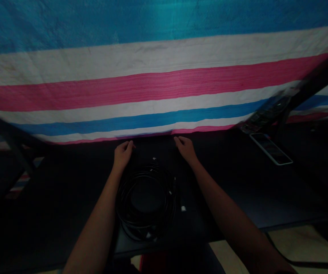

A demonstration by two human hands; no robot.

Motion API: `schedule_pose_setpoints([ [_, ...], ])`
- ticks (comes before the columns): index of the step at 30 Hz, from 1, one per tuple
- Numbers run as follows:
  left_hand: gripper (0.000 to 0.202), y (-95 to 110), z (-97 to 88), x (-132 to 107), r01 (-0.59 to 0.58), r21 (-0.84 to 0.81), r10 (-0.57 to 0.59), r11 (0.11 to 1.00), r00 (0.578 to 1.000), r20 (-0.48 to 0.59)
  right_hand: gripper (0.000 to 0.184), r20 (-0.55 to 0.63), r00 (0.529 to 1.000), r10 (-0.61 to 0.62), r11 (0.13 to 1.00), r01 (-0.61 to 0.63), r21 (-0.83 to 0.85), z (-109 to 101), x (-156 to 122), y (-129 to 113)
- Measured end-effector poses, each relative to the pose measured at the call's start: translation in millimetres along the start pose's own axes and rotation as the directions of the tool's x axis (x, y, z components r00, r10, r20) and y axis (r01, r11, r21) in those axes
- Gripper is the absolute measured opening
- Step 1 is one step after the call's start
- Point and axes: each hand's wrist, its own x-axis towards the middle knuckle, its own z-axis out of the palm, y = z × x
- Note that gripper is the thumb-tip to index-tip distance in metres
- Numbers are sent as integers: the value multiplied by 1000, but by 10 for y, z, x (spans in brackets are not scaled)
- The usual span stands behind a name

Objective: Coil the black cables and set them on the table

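Head view, dim: a striped sheet (164, 87) in blue, white and pink hangs across the whole far side, its lower edge meeting the far edge of a dark desk (238, 182), so it seems to serve as a backdrop.

A coil of black cable (125, 213) lies flat on the near middle of the desk, between the two forearms, wound in loose round loops. That probably keeps its length from spreading over the surface.

Both arms reach past the coil. The left hand (123, 153) rests at the far edge just left of centre, and the right hand (185, 149) sits level with it to the right, with a gap between them. The fingers (129, 144) of both hands are curled inward toward each other. The light is too poor to tell whether they pinch a strand.

A phone (271, 149) lies flat at the far right, well apart from the hands. A small white plug tip (183, 208) sits just right of the coil.
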Motion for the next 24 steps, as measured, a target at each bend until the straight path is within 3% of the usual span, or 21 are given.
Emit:
schedule_pose_setpoints([
  [24,35,6,5,12,-5,14,5,1000,1000,-7,41,-4,1000,-13,1000,13,6,-1,4,25],
])
